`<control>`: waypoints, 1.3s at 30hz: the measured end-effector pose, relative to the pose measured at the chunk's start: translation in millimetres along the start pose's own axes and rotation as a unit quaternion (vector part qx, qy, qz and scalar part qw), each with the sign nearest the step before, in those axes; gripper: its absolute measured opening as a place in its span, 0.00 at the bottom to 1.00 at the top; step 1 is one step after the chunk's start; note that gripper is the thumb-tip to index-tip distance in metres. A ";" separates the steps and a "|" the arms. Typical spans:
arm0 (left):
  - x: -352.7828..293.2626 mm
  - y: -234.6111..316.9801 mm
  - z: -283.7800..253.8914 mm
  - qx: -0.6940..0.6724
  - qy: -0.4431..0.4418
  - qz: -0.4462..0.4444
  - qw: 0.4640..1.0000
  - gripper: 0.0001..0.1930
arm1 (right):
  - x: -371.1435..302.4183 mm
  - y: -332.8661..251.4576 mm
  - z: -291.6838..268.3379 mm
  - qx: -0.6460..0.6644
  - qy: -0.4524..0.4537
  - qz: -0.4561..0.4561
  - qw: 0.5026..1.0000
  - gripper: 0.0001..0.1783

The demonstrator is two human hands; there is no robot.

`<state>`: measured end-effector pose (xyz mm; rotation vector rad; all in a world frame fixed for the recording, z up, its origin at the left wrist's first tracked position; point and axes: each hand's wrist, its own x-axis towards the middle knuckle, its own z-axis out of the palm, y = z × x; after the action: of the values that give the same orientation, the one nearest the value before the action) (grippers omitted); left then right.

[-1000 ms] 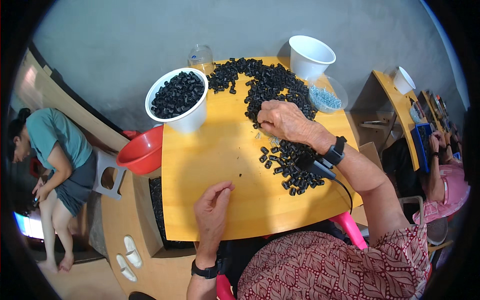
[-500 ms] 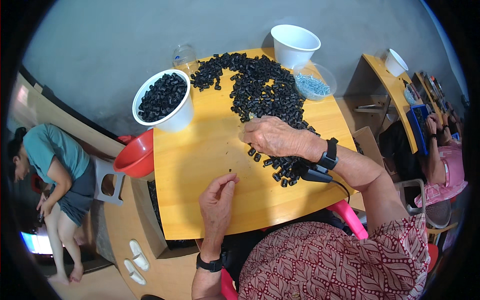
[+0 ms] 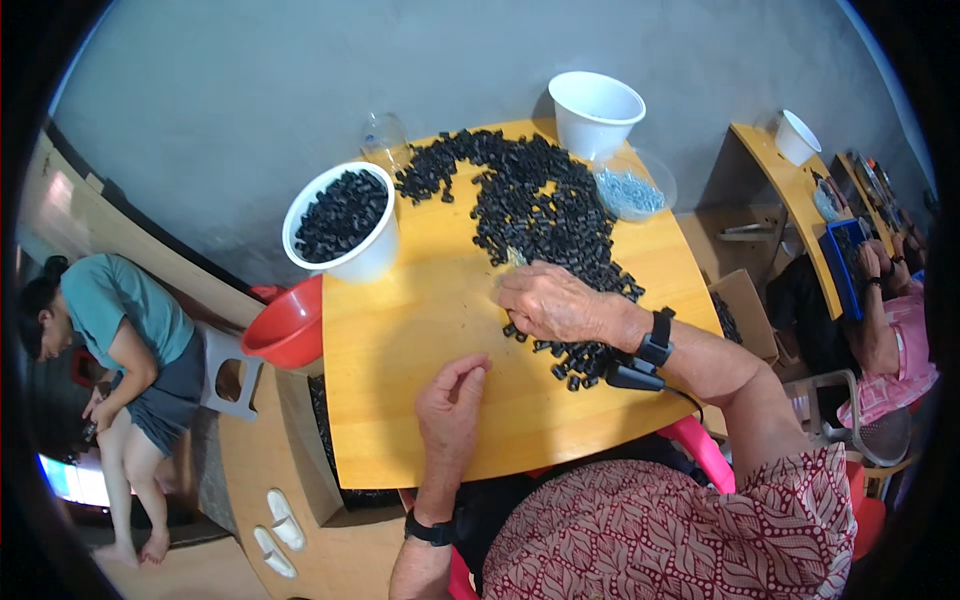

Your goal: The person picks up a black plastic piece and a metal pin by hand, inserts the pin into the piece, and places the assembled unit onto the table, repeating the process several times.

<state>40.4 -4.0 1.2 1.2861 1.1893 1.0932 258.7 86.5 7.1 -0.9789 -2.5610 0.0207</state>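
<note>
A spread of small black cylindrical plastic pieces [image 3: 545,205] curves across the yellow wooden table [image 3: 400,340]. My right hand [image 3: 560,300] is at the near left border of the spread, fingers curled and closed. Its fingertips are partly hidden, so what they hold cannot be made out. A small shiny pale cluster [image 3: 515,258] lies just beyond those fingers. Over the bare wood nearer me, my left hand [image 3: 450,410] has thumb and fingers pressed together. Anything in that pinch is too small to name.
A white bucket [image 3: 385,245] full of black pieces stands left, by a clear jar [image 3: 385,145]. Another white bucket [image 3: 598,115] and a clear tub of screws [image 3: 630,192] stand at the back right. A red basin [image 3: 285,325] is beside the table; people sit at both sides.
The whole view has shifted, so the table appears slightly lower and further right. Both hands keep nearly the same places over the table, the left still pinched and the right still curled.
</note>
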 end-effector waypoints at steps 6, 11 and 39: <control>2.1 -4.1 6.6 -0.007 0.004 0.003 1.000 0.10 | 3.8 -3.4 -0.7 0.037 -0.033 0.006 0.999 0.07; 4.5 -0.8 9.0 0.009 0.020 0.006 1.000 0.11 | 13.3 -4.5 -6.8 0.044 -0.051 0.042 0.997 0.07; -7.8 4.1 10.4 -0.174 0.000 -0.084 0.981 0.10 | -24.1 -60.6 -28.0 0.147 0.121 -0.025 0.981 0.15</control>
<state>50.2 -12.7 4.8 0.9014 1.0315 1.1175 246.7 21.8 33.6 -0.7540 -2.2767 0.2438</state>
